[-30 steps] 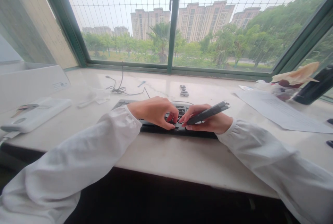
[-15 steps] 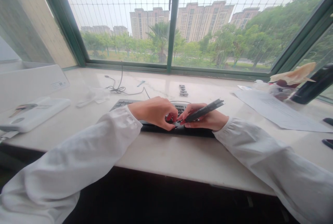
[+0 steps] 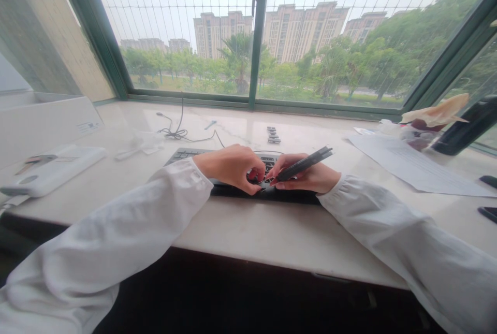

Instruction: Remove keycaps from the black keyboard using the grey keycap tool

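A black keyboard (image 3: 185, 154) lies on the counter under both hands, which cover much of it. My left hand (image 3: 232, 165) is curled low over its middle, thumb and fingers closed together. A small dark thing shows by the thumb tip; what the fingers hold is too small to make out. My right hand (image 3: 310, 177) grips a slim black tool (image 3: 305, 163) like a pen or tweezers, its back end slanting up to the right and split into two bars. The tool's tip points down at the keys by my left fingertips. Several loose dark keycaps (image 3: 274, 135) stand in a column behind the keyboard.
A cable (image 3: 178, 133) lies coiled at the back left, near clear plastic wrapping (image 3: 140, 145). On the left are a white box (image 3: 50, 121) and a white device (image 3: 58, 168). Paper (image 3: 411, 165) and a black cylinder (image 3: 462, 129) lie right. The window (image 3: 254, 101) closes off the back.
Both hands have barely moved. The black tool in my right hand has shifted very slightly, its back end a touch to the left.
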Demonstrator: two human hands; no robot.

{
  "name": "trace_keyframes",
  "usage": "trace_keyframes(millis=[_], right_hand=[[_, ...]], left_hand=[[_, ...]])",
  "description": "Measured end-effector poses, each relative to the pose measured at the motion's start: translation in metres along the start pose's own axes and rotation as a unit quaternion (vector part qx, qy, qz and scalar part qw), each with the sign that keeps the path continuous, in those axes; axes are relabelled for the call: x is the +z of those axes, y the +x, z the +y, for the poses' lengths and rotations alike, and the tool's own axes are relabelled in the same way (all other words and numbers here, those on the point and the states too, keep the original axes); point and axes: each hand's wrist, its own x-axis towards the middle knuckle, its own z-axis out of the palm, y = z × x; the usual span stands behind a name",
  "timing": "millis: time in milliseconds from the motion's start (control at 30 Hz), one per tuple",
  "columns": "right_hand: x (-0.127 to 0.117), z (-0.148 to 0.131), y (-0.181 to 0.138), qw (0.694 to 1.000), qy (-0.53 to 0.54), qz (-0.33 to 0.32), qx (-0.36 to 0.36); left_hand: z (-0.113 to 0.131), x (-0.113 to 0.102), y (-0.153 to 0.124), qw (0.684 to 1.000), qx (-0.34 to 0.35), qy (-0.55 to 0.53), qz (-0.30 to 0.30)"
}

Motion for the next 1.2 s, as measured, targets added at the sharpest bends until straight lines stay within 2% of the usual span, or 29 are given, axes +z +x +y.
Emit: trace_keyframes(millis=[467,633,900,1200], right_hand=[[0.002,-0.001,0.000,0.998,0.041,0.017,0.038],[0.005,-0.001,0.001,0.997,0.075,-0.003,0.026],[0.011,-0.013,-0.001,1.000,0.027,-0.012,-0.002],[0.007,-0.010,-0.001,0.999,0.038,-0.016,0.031]], left_hand=[[0.000,-0.001,0.001,1.000,0.003,-0.019,0.007],[0.002,-0.003,0.000,1.000,-0.003,-0.016,0.006],[-0.001,-0.001,0.000,1.000,0.003,-0.023,0.008],[0.000,-0.002,-0.001,1.000,0.011,-0.022,0.004]])
